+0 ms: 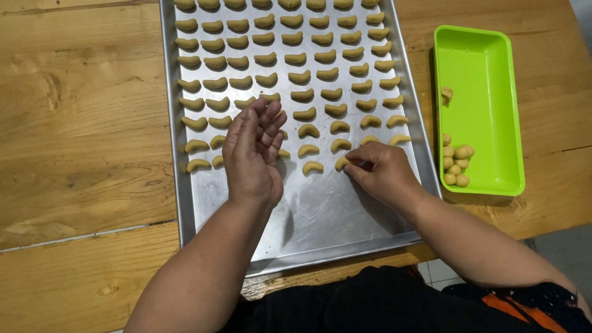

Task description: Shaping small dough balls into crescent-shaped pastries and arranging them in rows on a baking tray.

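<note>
A large metal baking tray point(320, 222) lies on a wooden table, filled with rows of several small crescent-shaped dough pieces point(301, 77). My right hand point(379, 172) rests on the tray's near right part, its fingertips pinching one dough piece point(341, 163) at the end of the nearest row. My left hand point(253, 154) hovers above the tray's near left-centre, palm turned right, fingers loosely spread, holding nothing. It hides part of the crescents beneath it.
A bright green rectangular plastic tray point(487, 92) sits right of the baking tray, holding several small dough balls point(456, 166) at its near end and one piece point(446, 94) further back. The wooden table point(80, 123) extends left; its front edge is near my body.
</note>
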